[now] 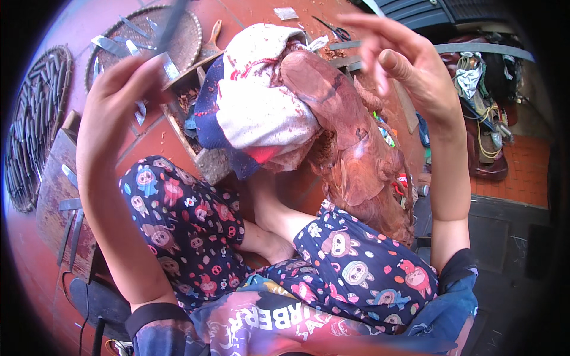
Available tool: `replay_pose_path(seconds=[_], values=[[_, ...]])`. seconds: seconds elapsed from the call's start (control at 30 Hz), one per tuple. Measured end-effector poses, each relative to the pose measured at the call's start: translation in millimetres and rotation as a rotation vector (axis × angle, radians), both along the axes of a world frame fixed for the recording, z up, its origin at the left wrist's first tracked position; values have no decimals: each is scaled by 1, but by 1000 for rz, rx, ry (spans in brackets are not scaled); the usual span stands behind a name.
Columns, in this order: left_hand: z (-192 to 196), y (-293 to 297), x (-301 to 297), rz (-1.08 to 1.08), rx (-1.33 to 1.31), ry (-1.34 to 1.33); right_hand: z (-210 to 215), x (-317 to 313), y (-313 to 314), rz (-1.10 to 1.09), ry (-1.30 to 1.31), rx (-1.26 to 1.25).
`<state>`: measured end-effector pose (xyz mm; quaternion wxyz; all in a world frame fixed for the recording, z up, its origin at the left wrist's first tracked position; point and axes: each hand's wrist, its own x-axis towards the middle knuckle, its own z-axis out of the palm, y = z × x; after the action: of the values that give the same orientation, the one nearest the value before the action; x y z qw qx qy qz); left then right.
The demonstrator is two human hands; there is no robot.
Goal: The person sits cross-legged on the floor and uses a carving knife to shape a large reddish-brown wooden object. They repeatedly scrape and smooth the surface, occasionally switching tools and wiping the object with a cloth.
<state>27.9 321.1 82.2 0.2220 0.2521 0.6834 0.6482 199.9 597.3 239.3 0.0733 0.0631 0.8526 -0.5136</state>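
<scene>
My left hand (132, 83) is raised at the left, its fingers bent and smeared by motion. A dark, blurred long thing (172, 26) rises close to its fingertips; whether the hand holds it I cannot tell. My right hand (407, 65) is lifted at the upper right, fingers apart and nothing in them. Between the hands, a reddish-brown carved wood piece (356, 160) leans before my legs. Its upper end rests against a bundle of white cloth (267, 113) with red stains or markings. Neither hand touches the wood or the cloth.
A woven tray (193, 24) with several metal blades lies at the far left. Beside it, another basket (41, 118) holds many dark rods. A brush (213, 34), scissors (339, 33) and wood chips lie on the tiled floor. Bags and cords (490, 113) are piled at the right.
</scene>
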Motion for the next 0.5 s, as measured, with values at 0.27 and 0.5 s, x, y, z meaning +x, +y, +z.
replay_pose_path(seconds=[0.27,0.5], values=[[51,61,80,32,21,580,-8,-25,-10,251,6,-17],[41,102,220,65,626,436,-5,-32,20,231,-81,3]])
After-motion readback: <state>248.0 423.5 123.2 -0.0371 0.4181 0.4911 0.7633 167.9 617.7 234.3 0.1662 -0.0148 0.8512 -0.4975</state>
